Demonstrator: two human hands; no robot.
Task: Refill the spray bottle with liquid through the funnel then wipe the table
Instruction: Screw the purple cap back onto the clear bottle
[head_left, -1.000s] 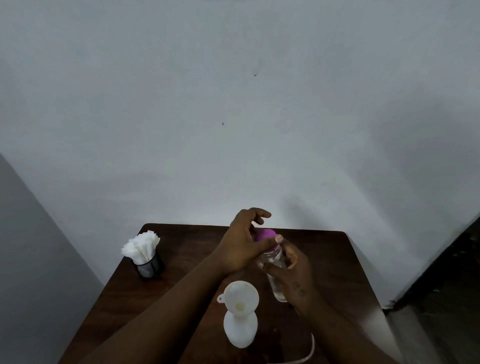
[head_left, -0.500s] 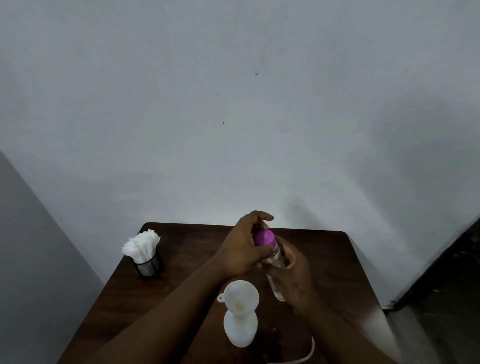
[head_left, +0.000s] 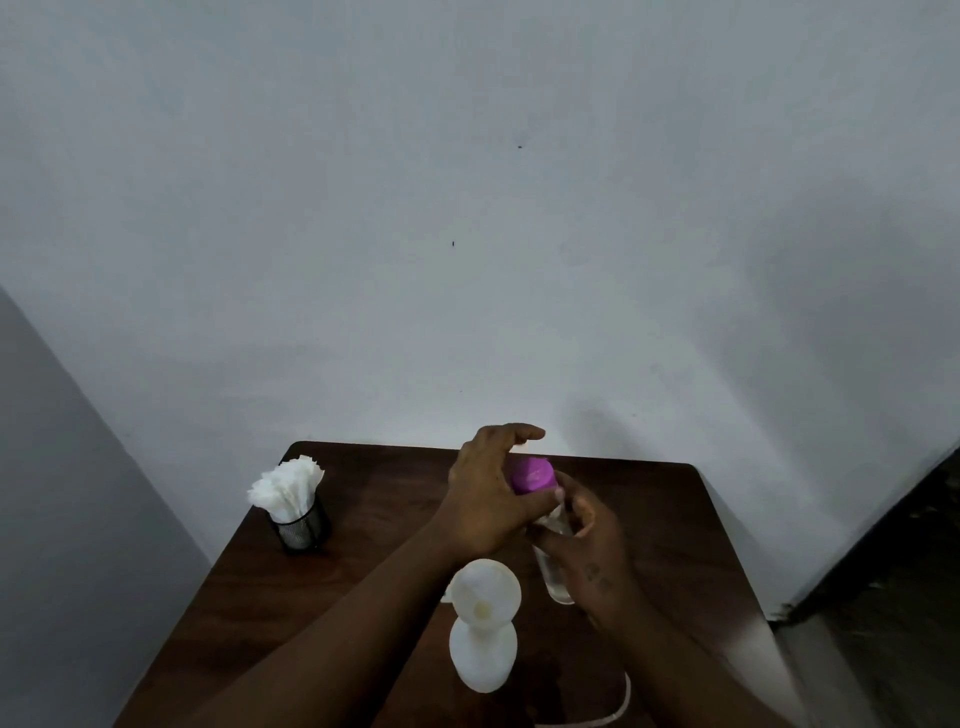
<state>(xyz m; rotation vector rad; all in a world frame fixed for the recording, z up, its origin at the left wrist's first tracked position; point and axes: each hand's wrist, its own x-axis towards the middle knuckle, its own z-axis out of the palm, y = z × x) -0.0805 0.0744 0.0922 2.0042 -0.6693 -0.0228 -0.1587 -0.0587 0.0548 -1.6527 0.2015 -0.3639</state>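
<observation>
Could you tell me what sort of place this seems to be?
Probably a café or small eatery corner, though that is uncertain: a dark wooden table stands against a plain pale wall, with paper napkins upright in a black mesh holder.

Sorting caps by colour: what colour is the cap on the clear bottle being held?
Purple-magenta cap, seen in the head view.

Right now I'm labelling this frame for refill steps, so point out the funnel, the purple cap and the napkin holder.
funnel (head_left: 485, 588): head view, on its wide bowl.
purple cap (head_left: 533, 475): head view, on its top.
napkin holder (head_left: 300, 531): head view, on its mesh wall.
</observation>
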